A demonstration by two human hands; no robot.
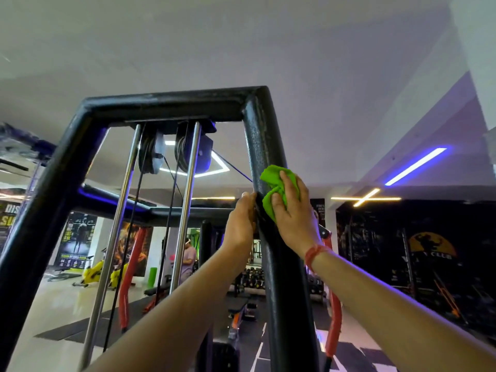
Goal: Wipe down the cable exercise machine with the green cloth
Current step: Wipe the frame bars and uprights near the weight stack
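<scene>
Both hands on the black upright (279, 264), green cloth (276, 189) under right hand (294, 210).

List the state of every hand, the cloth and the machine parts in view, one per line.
green cloth: bunched, pressed against the right upright.
right hand: flat on the cloth, holding it to the post.
left hand: bare, gripping the same post's left side.
right upright: black, standing, being wiped.
top crossbar: scuffed, untouched by either hand.
pulleys: cable threaded through.
guide rods: chrome, bare.
</scene>
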